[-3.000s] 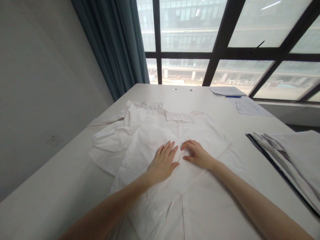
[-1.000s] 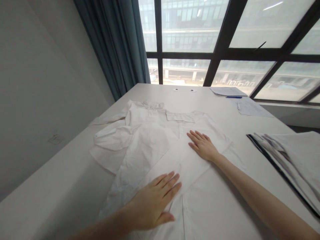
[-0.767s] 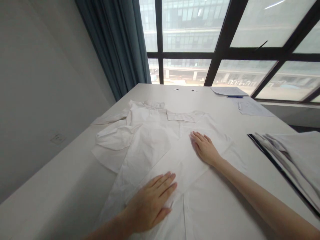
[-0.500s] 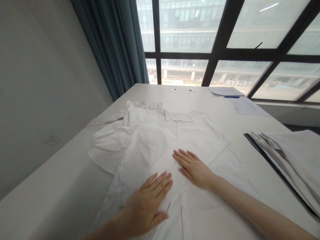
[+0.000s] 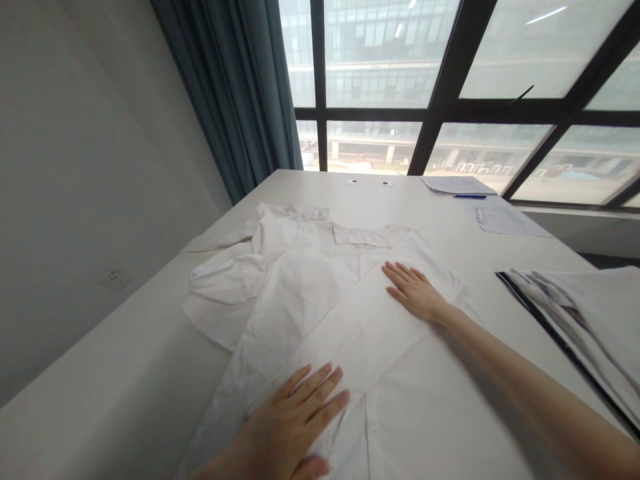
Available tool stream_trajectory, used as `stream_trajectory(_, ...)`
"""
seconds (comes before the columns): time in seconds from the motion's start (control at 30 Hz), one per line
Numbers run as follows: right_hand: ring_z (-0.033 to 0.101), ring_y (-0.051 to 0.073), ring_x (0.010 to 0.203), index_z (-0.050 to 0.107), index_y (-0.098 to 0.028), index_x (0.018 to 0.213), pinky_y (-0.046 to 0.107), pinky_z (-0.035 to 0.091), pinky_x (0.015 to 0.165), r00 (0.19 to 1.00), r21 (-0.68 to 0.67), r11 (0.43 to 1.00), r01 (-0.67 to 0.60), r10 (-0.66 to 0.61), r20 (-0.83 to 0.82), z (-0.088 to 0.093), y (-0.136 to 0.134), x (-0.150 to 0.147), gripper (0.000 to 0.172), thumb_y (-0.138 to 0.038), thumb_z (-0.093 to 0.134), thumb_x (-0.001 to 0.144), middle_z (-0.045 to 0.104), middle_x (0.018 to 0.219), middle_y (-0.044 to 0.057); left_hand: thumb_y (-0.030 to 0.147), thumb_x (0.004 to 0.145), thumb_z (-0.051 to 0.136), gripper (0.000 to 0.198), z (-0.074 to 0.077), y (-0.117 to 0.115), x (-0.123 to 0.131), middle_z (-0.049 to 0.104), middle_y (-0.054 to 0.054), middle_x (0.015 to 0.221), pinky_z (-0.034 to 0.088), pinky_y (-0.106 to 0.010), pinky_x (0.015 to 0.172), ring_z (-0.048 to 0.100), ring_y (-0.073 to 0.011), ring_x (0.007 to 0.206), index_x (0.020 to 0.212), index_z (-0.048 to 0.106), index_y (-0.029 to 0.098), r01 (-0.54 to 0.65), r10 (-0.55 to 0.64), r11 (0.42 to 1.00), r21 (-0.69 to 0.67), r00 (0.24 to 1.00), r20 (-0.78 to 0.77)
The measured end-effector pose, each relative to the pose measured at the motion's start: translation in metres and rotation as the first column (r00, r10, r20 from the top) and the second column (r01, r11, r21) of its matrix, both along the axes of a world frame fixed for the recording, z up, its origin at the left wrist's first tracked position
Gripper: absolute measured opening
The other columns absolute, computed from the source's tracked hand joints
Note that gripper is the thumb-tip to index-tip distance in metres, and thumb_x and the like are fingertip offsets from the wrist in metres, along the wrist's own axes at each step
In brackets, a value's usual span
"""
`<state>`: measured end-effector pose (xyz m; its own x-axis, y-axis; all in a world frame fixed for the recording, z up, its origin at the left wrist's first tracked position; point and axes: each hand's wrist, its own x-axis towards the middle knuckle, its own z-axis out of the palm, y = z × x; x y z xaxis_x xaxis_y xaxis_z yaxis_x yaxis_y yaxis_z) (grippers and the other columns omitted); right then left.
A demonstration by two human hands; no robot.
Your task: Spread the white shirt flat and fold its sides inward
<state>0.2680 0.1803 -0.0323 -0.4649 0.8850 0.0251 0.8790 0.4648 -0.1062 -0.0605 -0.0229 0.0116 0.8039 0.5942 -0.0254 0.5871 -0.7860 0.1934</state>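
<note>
A white shirt (image 5: 295, 293) lies spread on the white table, its collar end toward the window and one puffed sleeve (image 5: 225, 280) out to the left. A long folded strip of its cloth, perhaps the other sleeve (image 5: 335, 333), crosses the body diagonally. My left hand (image 5: 295, 420) rests flat on the near end of that strip, fingers spread. Farther off to the right, my right hand (image 5: 413, 290) lies flat on the strip's upper part, fingers stretched out. Neither hand grips any cloth.
Folded white and grey cloths (image 5: 580, 320) with a black edge lie at the table's right. Papers (image 5: 460, 185) and a blue pen (image 5: 470, 197) sit at the far right. A wall with a socket (image 5: 115, 280) borders the left; a blue curtain (image 5: 240, 100) hangs behind.
My right hand has slid away from me and to the right over the cloth, apart from my left hand. My left hand has shifted slightly toward me. The strip looks smoother.
</note>
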Motion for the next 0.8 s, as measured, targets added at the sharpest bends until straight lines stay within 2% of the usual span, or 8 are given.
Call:
stream_trajectory(0.13,0.020,0.022,0.147,0.024,-0.028,0.154,0.047,0.022,0.117,0.997,0.001,0.997,0.082,-0.082,0.016,-0.003,0.027,0.013,0.060,-0.053,0.020,0.099,0.023,0.160,0.002,0.044,0.094,0.052,0.067,0.003,-0.004,-0.002,0.028,-0.006,0.157,0.026,-0.040,0.117,0.030,-0.0251,0.144,0.153,0.026,0.024,0.008,-0.007,1.000,0.031,1.000,-0.020)
stream_trajectory(0.23,0.021,0.023,0.147,0.026,-0.026,0.154,0.048,0.022,0.117,0.988,-0.001,0.989,0.150,-0.150,0.034,-0.004,0.047,0.022,0.061,-0.053,0.019,0.099,0.023,0.160,0.003,0.045,0.094,0.051,0.067,0.000,-0.003,-0.003,0.027,-0.006,0.158,0.025,-0.040,0.117,0.029,-0.0251,0.144,0.153,0.026,0.024,0.007,-0.006,0.999,0.040,0.999,-0.038)
stream_trajectory(0.37,0.022,0.023,0.146,0.028,-0.025,0.153,0.050,0.020,0.117,0.970,0.011,0.971,0.239,-0.239,0.049,-0.005,0.073,0.030,0.062,-0.053,0.018,0.099,0.023,0.160,0.004,0.053,0.096,0.043,0.067,-0.015,-0.001,-0.006,0.029,-0.006,0.157,0.024,-0.040,0.117,0.030,-0.0256,0.144,0.154,0.023,0.025,0.041,-0.042,0.998,0.052,0.999,0.023)
stream_trajectory(0.47,0.023,0.023,0.146,0.028,-0.024,0.153,0.050,0.020,0.117,0.956,0.028,0.957,0.288,-0.289,0.050,-0.007,0.088,0.034,0.063,-0.053,0.017,0.098,0.025,0.160,0.004,0.059,0.095,0.041,0.069,-0.029,0.000,-0.007,0.032,-0.005,0.156,0.023,-0.040,0.118,0.032,-0.0261,0.143,0.154,0.023,0.028,0.015,-0.018,0.999,0.048,0.998,0.064)
stream_trajectory(0.63,0.026,0.025,0.145,0.033,-0.021,0.151,0.051,0.022,0.115,0.935,0.054,0.935,0.350,-0.352,0.033,-0.007,0.108,0.037,0.063,-0.051,0.018,0.098,0.028,0.159,0.007,0.057,0.096,0.038,0.067,-0.049,0.000,-0.010,0.035,-0.007,0.155,0.025,-0.040,0.117,0.033,-0.0268,0.142,0.153,0.026,0.025,0.037,-0.049,0.991,0.132,0.995,0.084)
stream_trajectory(0.73,0.030,0.027,0.143,0.036,-0.023,0.149,0.055,0.023,0.113,0.928,0.078,0.925,0.372,-0.374,0.006,-0.008,0.113,0.037,0.061,-0.051,0.019,0.098,0.032,0.157,0.008,0.055,0.097,0.037,0.064,-0.054,0.001,-0.011,0.037,-0.006,0.154,0.027,-0.040,0.116,0.034,-0.0263,0.142,0.153,0.025,0.027,0.027,-0.040,0.993,0.118,0.994,0.105)
stream_trajectory(0.8,0.033,0.027,0.141,0.039,-0.024,0.147,0.057,0.023,0.112,0.924,0.110,0.918,0.382,-0.382,-0.024,-0.008,0.113,0.035,0.058,-0.048,0.020,0.098,0.036,0.155,0.009,0.053,0.098,0.037,0.062,-0.051,0.001,-0.010,0.039,-0.004,0.153,0.028,-0.039,0.116,0.037,-0.0249,0.141,0.153,0.023,0.031,0.015,-0.024,0.997,0.075,0.993,0.118)
